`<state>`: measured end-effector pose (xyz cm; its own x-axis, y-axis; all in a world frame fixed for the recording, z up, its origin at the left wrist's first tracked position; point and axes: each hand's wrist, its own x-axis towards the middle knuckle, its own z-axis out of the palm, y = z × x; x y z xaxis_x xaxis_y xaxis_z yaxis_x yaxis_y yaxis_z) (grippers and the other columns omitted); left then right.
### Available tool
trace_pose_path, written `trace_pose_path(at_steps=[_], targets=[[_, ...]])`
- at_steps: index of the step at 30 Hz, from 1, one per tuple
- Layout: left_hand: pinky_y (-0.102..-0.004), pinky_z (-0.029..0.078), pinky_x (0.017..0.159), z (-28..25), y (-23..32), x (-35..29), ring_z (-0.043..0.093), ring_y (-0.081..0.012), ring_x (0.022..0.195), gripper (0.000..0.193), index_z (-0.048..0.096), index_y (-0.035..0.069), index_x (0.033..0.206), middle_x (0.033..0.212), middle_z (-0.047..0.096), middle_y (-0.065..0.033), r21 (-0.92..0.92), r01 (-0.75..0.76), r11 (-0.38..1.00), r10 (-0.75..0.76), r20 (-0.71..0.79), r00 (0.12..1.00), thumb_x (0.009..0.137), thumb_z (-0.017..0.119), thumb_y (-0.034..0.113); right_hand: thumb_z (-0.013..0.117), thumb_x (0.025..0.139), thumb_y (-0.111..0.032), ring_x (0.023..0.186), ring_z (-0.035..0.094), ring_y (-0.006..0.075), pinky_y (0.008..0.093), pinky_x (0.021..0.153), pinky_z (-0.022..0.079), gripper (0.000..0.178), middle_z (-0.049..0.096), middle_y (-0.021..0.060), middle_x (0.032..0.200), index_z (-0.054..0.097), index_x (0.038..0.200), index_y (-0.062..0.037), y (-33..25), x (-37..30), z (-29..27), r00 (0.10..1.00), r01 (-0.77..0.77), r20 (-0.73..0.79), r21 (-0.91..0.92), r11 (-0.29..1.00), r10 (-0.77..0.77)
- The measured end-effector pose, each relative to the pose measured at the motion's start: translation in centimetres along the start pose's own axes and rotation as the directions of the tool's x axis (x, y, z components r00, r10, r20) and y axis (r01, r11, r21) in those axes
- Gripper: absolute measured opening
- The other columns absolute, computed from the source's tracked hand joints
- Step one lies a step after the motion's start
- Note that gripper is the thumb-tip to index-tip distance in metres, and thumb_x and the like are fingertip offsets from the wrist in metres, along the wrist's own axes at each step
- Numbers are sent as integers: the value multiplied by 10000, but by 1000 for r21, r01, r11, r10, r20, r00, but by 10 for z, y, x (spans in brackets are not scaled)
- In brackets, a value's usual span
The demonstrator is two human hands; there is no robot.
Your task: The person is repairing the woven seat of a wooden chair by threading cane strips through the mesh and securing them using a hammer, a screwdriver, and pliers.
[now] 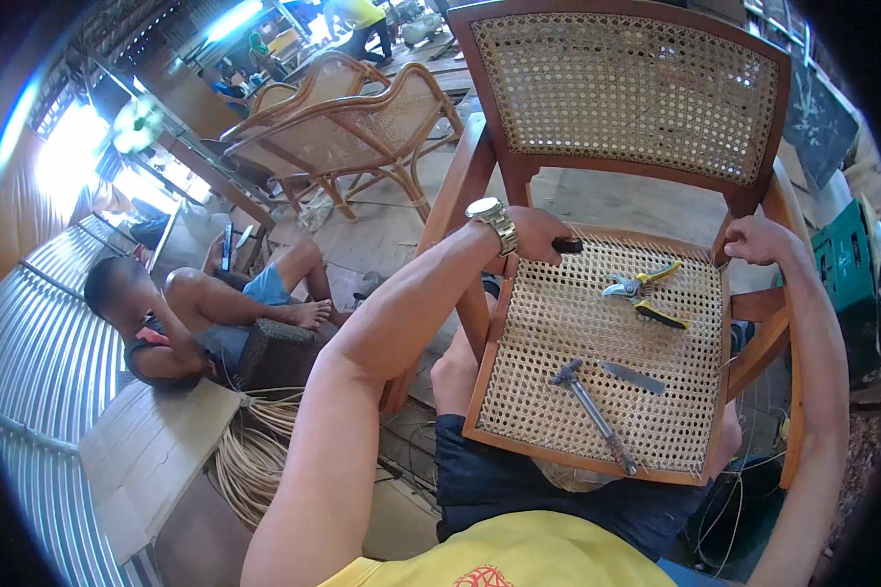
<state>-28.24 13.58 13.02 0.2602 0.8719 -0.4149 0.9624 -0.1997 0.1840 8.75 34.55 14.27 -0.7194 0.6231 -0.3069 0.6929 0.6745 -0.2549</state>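
A wooden armchair stands in front of me, with a woven cane seat (pixel 558 333) in a brown frame and a cane backrest (pixel 626 83). Over the seat's far left corner, my left hand (pixel 536 233) is closed around a short dark object (pixel 568 246) whose kind I cannot make out. My right hand (pixel 757 241) is closed by the far right corner, near the armrest; what its fingers hold, if anything, is hidden. On the seat lie yellow-handled pruning shears (pixel 644 291), opened, a hammer (pixel 592 416) and a flat metal blade (pixel 632 378). Cane ends bristle along the seat's far edge.
To the left, a person (pixel 191 323) sits low with a phone (pixel 227 247). Coiled rattan (pixel 255 460) lies beside my left arm. A rattan settee (pixel 352 122) stands farther back. Green crates (pixel 845 284) are at the right, and a dark bucket (pixel 739 519) sits below the chair.
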Motion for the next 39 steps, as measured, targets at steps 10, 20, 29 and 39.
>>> trace_pose_path(at_steps=[10,20,29,39], targets=[[-471,478,957,-25,-4,-11,646,-361,1120,479,622,81,1281,1189,684,-194,-55,66,996,-67,-9,998,912,662,383,681,894,-249,1022,695,304,425,902,529,270,743,144,1063,744,1112,-104,-13,5,7,994,-55,83,-110,992,64],[-455,481,943,-17,-3,-5,654,-334,1102,495,625,81,1277,1158,698,-172,-114,-19,993,17,-13,1000,914,668,415,672,886,-240,1032,696,305,423,928,529,267,747,137,1062,758,1105,-114,-4,16,8,996,21,85,-146,989,-9],[-456,484,949,-10,-5,-3,652,-342,1108,502,629,94,1285,1170,697,-175,-30,37,999,-37,-6,999,900,679,413,663,897,-275,1049,685,323,432,926,522,296,734,158,1088,746,1110,-87,-14,3,1,997,-2,79,-116,993,11],[-461,481,959,-8,0,-2,656,-348,1116,484,617,88,1293,1185,696,-183,-25,74,997,-72,53,996,920,670,391,671,899,-268,950,703,293,419,844,535,287,744,146,1011,742,1105,-80,-12,-7,-4,997,-45,66,10,999,44]])
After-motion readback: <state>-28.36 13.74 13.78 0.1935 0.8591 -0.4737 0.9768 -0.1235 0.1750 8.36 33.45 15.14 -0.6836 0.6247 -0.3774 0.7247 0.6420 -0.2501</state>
